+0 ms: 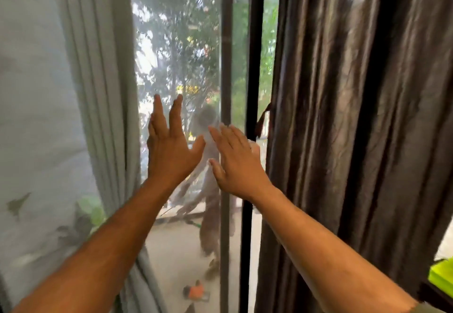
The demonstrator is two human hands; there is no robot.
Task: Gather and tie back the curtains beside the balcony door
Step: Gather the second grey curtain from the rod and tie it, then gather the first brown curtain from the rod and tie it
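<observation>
I see my left hand (169,149) open, fingers straight and spread, raised before the sheer curtain (176,67) over the door glass; I cannot tell if it touches. My right hand (236,159) is open too, flat, holding nothing. Both forearms reach forward. The dark curtain (355,116) hangs at right, the pale curtain (103,92) at left.

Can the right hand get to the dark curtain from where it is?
Probably yes: the right hand is open and holds nothing, and the dark curtain hangs just to its right with nothing visible between them.
</observation>
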